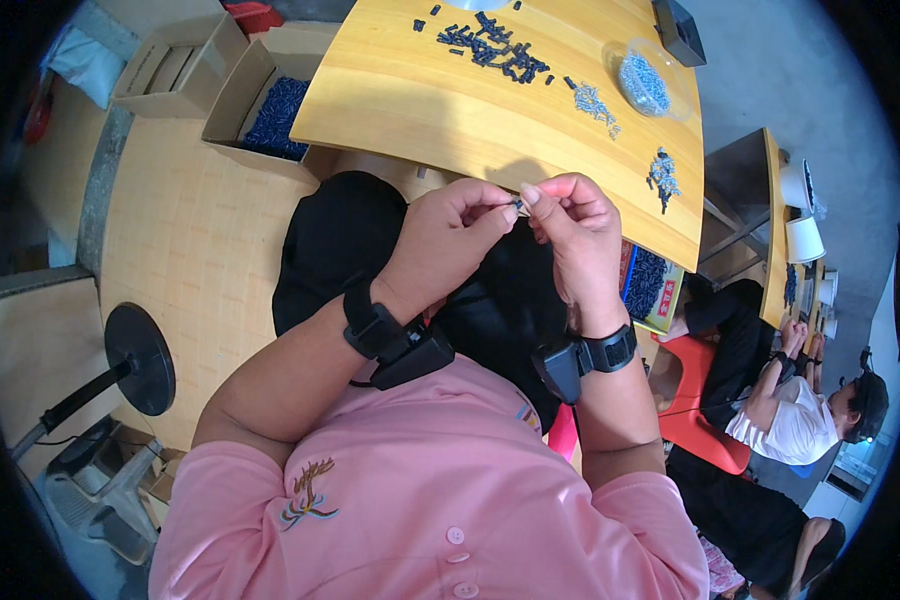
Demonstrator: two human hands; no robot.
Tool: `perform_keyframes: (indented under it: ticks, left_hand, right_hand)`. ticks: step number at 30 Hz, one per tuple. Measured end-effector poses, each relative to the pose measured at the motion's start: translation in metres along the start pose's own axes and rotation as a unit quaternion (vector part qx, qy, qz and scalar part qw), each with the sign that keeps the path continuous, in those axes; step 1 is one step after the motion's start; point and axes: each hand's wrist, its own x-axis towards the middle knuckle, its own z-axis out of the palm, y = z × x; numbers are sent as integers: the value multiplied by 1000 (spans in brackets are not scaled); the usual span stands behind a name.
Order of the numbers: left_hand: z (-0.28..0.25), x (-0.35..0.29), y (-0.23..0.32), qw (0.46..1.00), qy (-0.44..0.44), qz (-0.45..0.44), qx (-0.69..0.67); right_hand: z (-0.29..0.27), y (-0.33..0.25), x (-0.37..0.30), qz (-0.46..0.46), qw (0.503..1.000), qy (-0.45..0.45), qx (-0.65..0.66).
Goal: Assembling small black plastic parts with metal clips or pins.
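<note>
My left hand (448,232) and right hand (573,222) meet above my lap, just in front of the near edge of the table (420,110). Between them I hold one small dark part (517,204). The thumb and forefinger of my left hand are closed on its left end; the thumb and forefinger of my right hand are closed against its right end, so both pinches clamp the same piece and the fingertips of the two hands nearly touch. The part is short and mostly covered by my fingers. Its long axis appears to run roughly left to right, from one pinch to the other; I cannot tell which end is the head. The remaining fingers of both hands are curled in toward the palms. Each wrist carries a black band with a black unit on it. On the table, well beyond my hands, lies a scattered pile of dark parts (490,45). To its right lie loose screws (595,100), a clear tub (645,80) of more screws, and a small mixed cluster (662,175) near the right edge. A box (275,115) of dark parts stands on the floor to the left of the table. A second person (800,400) sits at another table to my right, well apart from my hands.
</note>
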Motion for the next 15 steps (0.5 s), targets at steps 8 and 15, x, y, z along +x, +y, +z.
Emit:
perform_keyframes:
  ticks: [8,15]
  left_hand:
    - [1,0,3,999,-13,6,33]
    - [2,-2,8,998,5,28,57]
  right_hand:
    - [-4,-2,1,-14,1000,4,-9]
    - [-2,-6,-1,-10,999,6,-36]
